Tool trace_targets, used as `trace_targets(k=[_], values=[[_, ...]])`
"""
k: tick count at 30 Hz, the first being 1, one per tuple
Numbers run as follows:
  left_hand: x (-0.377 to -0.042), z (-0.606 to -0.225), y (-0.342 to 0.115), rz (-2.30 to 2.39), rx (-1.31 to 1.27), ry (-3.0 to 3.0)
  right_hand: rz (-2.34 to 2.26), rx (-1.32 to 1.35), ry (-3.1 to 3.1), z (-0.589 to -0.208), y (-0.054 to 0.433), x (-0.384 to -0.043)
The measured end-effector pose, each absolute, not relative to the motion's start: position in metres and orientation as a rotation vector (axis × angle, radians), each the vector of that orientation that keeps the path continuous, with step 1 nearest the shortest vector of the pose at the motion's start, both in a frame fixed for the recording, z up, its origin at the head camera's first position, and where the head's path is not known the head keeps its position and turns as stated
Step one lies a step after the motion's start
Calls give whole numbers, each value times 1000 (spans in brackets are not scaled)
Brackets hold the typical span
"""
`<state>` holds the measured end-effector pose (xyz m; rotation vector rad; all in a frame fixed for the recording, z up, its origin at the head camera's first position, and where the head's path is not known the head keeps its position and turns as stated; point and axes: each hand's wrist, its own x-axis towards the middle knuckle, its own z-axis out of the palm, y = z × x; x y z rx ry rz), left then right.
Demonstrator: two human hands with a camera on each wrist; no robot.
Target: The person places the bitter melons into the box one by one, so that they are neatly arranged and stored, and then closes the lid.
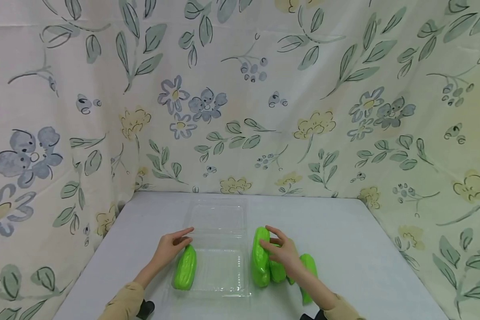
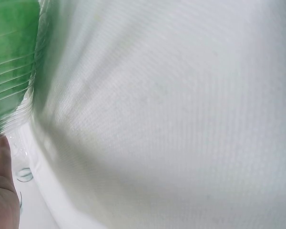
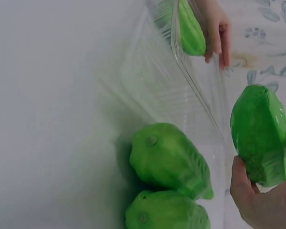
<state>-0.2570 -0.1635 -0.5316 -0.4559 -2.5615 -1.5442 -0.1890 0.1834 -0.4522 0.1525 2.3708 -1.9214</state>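
My right hand (image 1: 284,253) grips a glossy green ribbed fruit (image 1: 260,258), papaya-like, with thumb and fingers on its sides. The right wrist view shows that held fruit (image 3: 260,136) raised above the others. A similar green fruit (image 1: 185,269) lies lengthwise along the left side of a clear plastic clamshell box (image 1: 220,295). At that fruit's far end is my left hand (image 1: 170,248), its fingers extended and fingertips right at the tip. Through the ribbed box wall, the left wrist view shows this fruit (image 2: 12,52) and part of the left hand (image 2: 4,191).
The box's clear lid (image 1: 218,218) lies folded back behind it. Several more green fruits (image 1: 309,266) lie on the white table (image 1: 344,240) to the box's right, partly behind my right hand and forearm. A floral cloth (image 1: 240,98) hangs behind and along the sides.
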Motion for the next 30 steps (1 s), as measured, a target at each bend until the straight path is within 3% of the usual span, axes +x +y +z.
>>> trace_targets(k=[30], values=[[-255,-530,-163,-1502,-470,-2550,-1940,-42,2233,-456,142,-191]])
